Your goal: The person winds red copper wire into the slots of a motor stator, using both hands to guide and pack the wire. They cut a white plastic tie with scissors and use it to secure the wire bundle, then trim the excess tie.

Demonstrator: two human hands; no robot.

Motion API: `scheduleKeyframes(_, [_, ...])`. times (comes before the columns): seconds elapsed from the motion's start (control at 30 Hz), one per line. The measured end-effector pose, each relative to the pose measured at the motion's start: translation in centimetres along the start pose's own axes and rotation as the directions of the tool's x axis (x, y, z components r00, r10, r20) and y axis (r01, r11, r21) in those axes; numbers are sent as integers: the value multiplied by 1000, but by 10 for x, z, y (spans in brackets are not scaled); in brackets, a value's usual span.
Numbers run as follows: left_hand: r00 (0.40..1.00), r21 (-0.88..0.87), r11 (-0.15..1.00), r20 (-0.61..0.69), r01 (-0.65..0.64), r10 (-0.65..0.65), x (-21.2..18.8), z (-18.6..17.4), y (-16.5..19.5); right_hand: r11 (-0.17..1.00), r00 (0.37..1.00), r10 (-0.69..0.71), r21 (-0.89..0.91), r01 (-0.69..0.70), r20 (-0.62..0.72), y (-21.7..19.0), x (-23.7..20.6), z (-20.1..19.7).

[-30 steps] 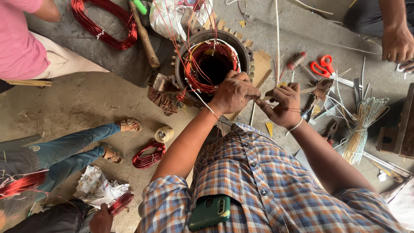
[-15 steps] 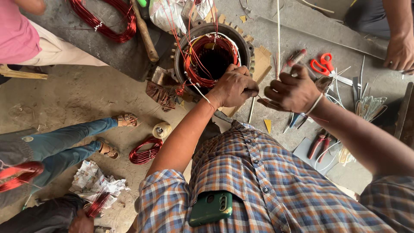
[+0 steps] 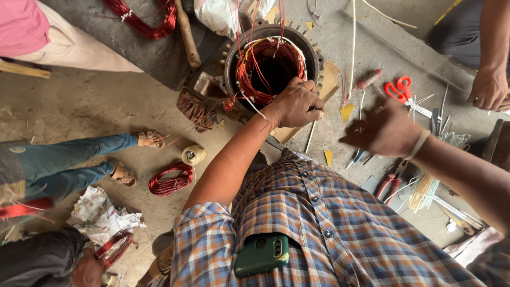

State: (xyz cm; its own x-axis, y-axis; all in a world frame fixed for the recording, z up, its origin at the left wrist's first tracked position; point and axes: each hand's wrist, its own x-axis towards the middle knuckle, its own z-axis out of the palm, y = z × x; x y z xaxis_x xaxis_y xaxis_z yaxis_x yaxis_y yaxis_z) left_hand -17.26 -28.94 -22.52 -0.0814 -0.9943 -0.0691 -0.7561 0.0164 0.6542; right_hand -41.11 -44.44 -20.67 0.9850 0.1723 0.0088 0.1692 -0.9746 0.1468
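The left hand (image 3: 296,103) rests clenched on the near rim of the motor stator (image 3: 272,68), fingers curled down against the red copper winding (image 3: 249,79) at the bore's edge; whether it pinches a wire or only presses on the coil cannot be told. The right hand (image 3: 383,129), blurred, hovers in the air with its fingers loosely spread and nothing in them, well apart from the left hand. Half a second ago the two hands were just beside each other at the stator's rim; since then the right has swung out to the right and now hangs over the tools on the floor, while the left has stayed on the winding. The stator sits upright on the concrete floor (image 3: 79,111), its open bore facing up, loose red wire ends rising from it. Beyond the right hand lie red-handled scissors (image 3: 399,89), a red-handled screwdriver (image 3: 367,79) and red-handled pliers (image 3: 389,184). Near the left forearm are a spool of thread (image 3: 193,154) and a small red wire coil (image 3: 170,179); a larger red wire coil (image 3: 142,19) lies at the top, beside a wooden handle (image 3: 187,33). A green phone (image 3: 262,254) sits in the plaid shirt's pocket. Another person's hand (image 3: 487,88) rests at the upper right, and someone's sandalled feet (image 3: 137,154) at the left.
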Motion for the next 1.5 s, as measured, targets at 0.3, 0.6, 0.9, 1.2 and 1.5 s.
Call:
scheduleKeyframes(0.3, [987,-42,992,-116,-121,115,0,4,-1,223,742,657,908,-356,130,-74,-21,28])
scheduleKeyframes(0.6, [982,32,995,-161,-96,100,5,10,-1,-532,621,674,846,33,400,-92,27,16])
scheduleKeyframes(0.9, [981,0,998,-183,-65,64,3,15,-1,-586,502,757,774,241,417,-87,15,26])
scheduleKeyframes(1.2, [949,42,992,-289,-122,129,-1,13,5,-699,515,699,627,344,497,-77,-8,32])
scheduleKeyframes(1.5, [929,145,974,-306,-172,209,-4,12,14,-945,809,323,122,303,492,-94,-18,38])
